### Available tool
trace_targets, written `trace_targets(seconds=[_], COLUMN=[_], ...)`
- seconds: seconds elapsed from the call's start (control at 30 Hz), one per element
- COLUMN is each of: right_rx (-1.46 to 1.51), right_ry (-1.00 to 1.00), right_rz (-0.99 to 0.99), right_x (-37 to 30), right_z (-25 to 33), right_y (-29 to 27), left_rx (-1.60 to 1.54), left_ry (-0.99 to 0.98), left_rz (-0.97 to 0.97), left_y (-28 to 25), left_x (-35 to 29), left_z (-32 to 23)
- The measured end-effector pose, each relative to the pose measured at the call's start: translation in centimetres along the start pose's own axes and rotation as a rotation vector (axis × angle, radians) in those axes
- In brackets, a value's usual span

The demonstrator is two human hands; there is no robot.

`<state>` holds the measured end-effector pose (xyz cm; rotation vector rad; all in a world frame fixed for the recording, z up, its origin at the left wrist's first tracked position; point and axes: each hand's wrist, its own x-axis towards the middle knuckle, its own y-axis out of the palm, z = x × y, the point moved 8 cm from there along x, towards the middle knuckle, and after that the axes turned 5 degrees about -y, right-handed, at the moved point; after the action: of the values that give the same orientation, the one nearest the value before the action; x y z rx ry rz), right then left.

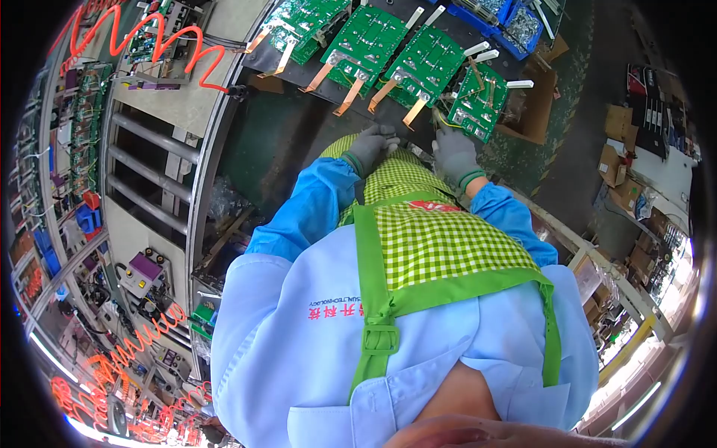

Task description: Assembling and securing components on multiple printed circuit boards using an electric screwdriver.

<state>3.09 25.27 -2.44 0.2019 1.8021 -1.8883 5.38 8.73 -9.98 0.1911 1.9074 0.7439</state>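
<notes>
My left hand (371, 147), in a grey glove, is in front of my apron, just below the near edge of the black work surface. Its fingers are curled together, and what they hold, if anything, is hidden. To the right, my right hand (457, 158), also gloved, is beside the lower edge of a small green circuit board (479, 101). Its fingertips are partly hidden near a yellow-green wire, so its grip is unclear. Two larger green circuit boards (367, 43) (426, 66) with copper strips lie farther left, and another green board (305, 26) sits beyond them.
Blue bins (489, 19) of small parts stand at the far right of the work surface (328, 91). A cardboard box (534, 112) is to its right. On the left are a roller conveyor (157, 140) and a coiled orange air hose (157, 37). Copper strips overhang the near edge.
</notes>
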Motion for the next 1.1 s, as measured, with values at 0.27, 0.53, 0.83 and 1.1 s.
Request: trace_targets(seconds=[0.27, 0.53, 0.83, 1.1], right_rx=[0.031, 0.122, 0.321, 0.344], right_ry=[-0.016, -0.078, -0.261, -0.241], right_rz=[-0.002, 0.096, -0.143, -0.073], right_x=[1.0, 1.2, 1.4, 2.3], right_z=[-2.0, -1.9, -1.3, -2.2], right_y=[0.6, 1.6, 0.1, 3.0], left_rx=[0.003, 0.096, 0.177, 0.12], left_ry=[-0.03, -0.019, 0.167, 0.348], left_rz=[0.16, -0.001, 0.019, -0.287], left_y=[3.3, 4.9, 5.7, 4.7], left_x=[0.2, 5.9, 8.2, 7.6], left_z=[1.1, 3.4, 2.4, 3.2])
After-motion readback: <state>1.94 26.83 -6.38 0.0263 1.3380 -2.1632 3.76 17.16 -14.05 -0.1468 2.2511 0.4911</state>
